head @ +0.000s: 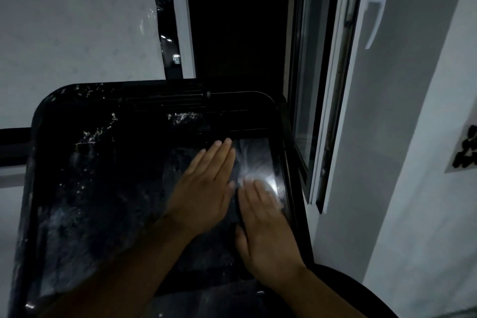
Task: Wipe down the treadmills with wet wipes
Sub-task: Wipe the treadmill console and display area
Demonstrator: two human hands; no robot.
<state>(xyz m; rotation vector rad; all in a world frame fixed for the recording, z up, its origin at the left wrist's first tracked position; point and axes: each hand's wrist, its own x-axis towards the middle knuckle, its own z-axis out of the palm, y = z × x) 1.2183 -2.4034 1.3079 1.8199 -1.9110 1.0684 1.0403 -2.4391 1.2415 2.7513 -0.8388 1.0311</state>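
The treadmill's black glossy console panel (98,188) fills the lower left, streaked with wet smears and droplets. My left hand (204,188) lies flat on its right half, fingers straight and pointing up-right. Beside it, my right hand (265,227) presses flat near the panel's right edge. A bright white patch (268,178) shows at the right fingertips; whether it is a wipe or a light reflection, I cannot tell. Both hands are blurred.
Vent slats (185,100) run along the console's top edge. An open window frame (325,111) stands close on the right, with a white handle (376,18) on it. A white wall (77,20) lies behind, and a dark curved handrail (361,292) sits at the lower right.
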